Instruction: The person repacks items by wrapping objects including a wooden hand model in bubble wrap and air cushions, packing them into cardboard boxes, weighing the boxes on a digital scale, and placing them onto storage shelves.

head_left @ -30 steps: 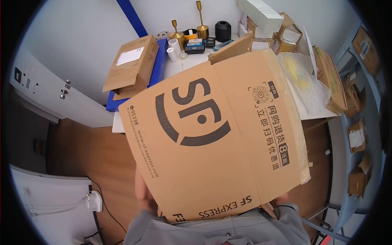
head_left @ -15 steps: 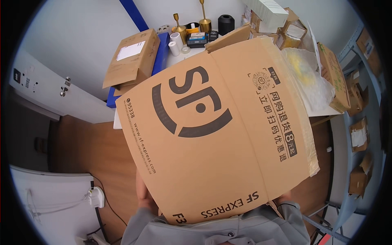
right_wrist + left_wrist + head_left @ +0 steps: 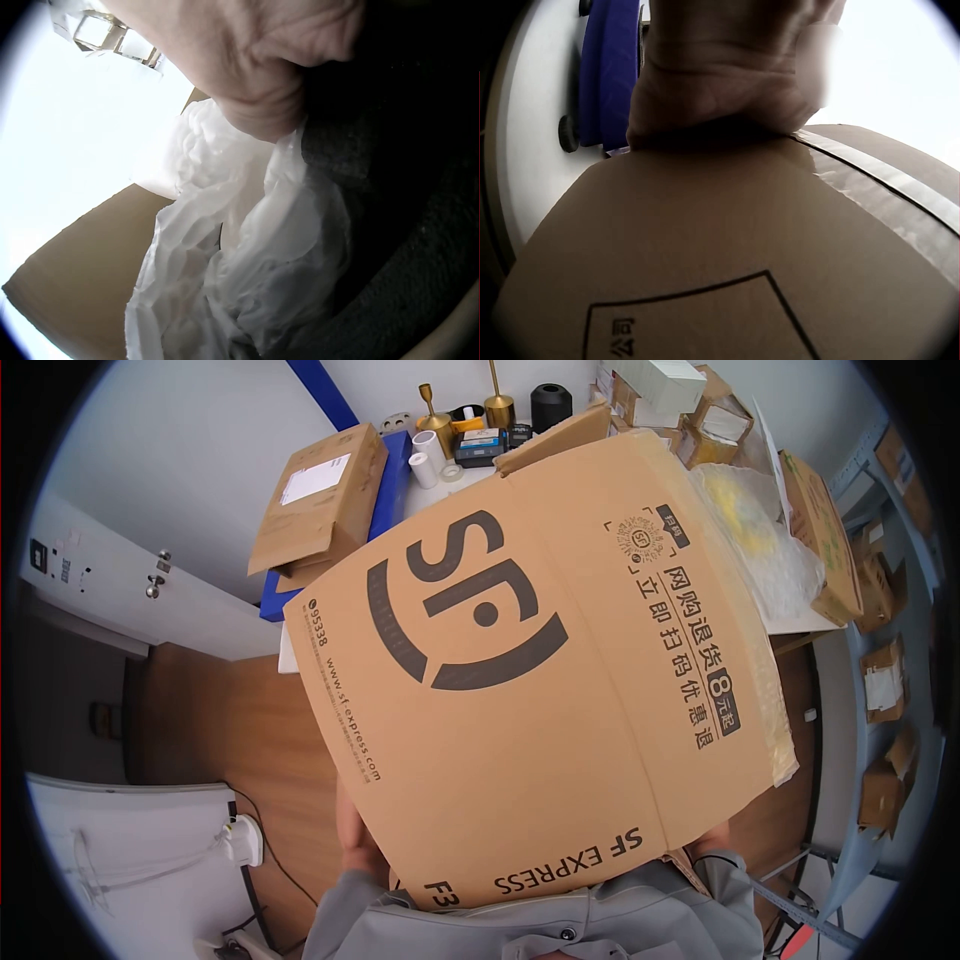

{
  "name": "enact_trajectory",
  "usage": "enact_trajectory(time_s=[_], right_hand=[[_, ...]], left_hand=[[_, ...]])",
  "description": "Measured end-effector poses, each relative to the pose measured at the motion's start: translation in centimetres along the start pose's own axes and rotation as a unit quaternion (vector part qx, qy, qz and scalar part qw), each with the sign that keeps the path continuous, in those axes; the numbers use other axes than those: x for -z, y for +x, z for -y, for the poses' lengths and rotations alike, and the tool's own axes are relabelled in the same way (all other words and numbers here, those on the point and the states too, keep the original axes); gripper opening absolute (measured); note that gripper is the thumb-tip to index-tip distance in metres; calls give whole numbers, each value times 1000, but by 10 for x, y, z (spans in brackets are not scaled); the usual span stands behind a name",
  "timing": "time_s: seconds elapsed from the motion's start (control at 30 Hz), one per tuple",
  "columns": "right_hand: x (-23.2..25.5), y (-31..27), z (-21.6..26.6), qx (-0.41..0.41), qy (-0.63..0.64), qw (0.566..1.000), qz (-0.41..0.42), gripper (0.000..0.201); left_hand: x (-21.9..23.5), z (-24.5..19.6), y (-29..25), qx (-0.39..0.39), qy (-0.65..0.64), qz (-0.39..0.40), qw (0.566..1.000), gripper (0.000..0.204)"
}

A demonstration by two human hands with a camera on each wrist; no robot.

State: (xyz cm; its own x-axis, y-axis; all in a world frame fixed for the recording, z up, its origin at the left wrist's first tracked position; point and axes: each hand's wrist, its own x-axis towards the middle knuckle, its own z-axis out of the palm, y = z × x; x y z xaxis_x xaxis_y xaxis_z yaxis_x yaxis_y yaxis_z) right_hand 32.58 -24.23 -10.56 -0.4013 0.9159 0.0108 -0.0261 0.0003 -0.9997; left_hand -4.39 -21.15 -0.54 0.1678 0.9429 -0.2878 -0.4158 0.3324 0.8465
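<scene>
A large SF Express cardboard box [image 3: 500, 760] is held tilted in front of the body, filling the middle of the head view. Clear tape [image 3: 782, 745] wrinkles along its right edge, and one flap [image 3: 555, 440] sticks up at the far side. Both hands are hidden behind the box in the head view. In the left wrist view the heel of my left hand [image 3: 727, 82] rests against a cardboard face, its fingers out of sight. My right hand [image 3: 259, 67] touches crinkled white plastic wrap [image 3: 285, 247] beside the cardboard; its fingers are hidden too.
Another carton [image 3: 330, 490] lies on a blue stand [image 3: 392, 480] at the left. The table behind carries brass candlesticks [image 3: 435, 430], white rolls [image 3: 425, 465], a black device [image 3: 478, 448] and plastic wrap [image 3: 760, 540]. Shelves with boxes [image 3: 885, 680] stand right, a door [image 3: 110, 580] left.
The large box has risen somewhat in the head view, and its taped right edge has shifted to the right. The forearms stay beside it, and the head view has moved slightly.
</scene>
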Motion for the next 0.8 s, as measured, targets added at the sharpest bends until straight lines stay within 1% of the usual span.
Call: enact_trajectory(time_s=[0.3,0.47,0.63,0.8], right_hand=[[-20,57,4,20,4,997,81,44],[-28,76,6,19,4,993,117,43],[-30,77,6,15,7,993,117,43],[-28,70,3,11,12,995,94,42]], left_hand=[[30,-16,-21,-51,-17,-57,997,32],[41,-15,-30,-67,-32,-83,994,32],[44,-15,-25,-62,-37,-81,994,32],[41,-14,-11,-44,-33,-61,997,31]])
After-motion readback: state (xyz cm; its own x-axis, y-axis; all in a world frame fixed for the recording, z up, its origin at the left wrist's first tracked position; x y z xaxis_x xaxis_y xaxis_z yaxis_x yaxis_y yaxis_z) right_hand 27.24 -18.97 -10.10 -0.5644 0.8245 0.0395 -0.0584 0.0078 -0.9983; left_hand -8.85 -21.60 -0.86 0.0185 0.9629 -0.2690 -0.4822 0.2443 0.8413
